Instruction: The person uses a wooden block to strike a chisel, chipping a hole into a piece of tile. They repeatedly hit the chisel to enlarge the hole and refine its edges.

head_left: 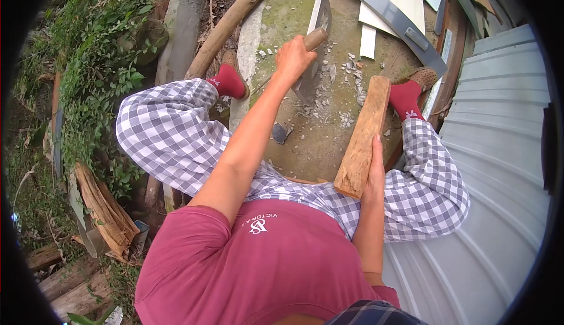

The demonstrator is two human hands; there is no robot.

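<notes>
My left hand (294, 59) is closed around the wooden handle (316, 39) of a tool, stretched out ahead between my feet. Grey metal (321, 13) runs up from the handle, and a broad metal piece (305, 84) shows below the hand; I cannot tell the tool's kind. My right hand (374, 172) grips the near end of a long, worn wooden block (364, 137) by my right thigh. Its thumb lies along the block's edge, and the other fingers are hidden underneath. The block slants away from me over the concrete slab (299, 148).
Grey crumbs and shards (323, 104) litter the slab. Ahead lie a long grey metal strip (388, 16) and pale flat boards (405, 2). Corrugated sheet metal (493, 125) covers the right side. On the left are a pole (223, 31), leafy plants (106, 49) and split wood (103, 207).
</notes>
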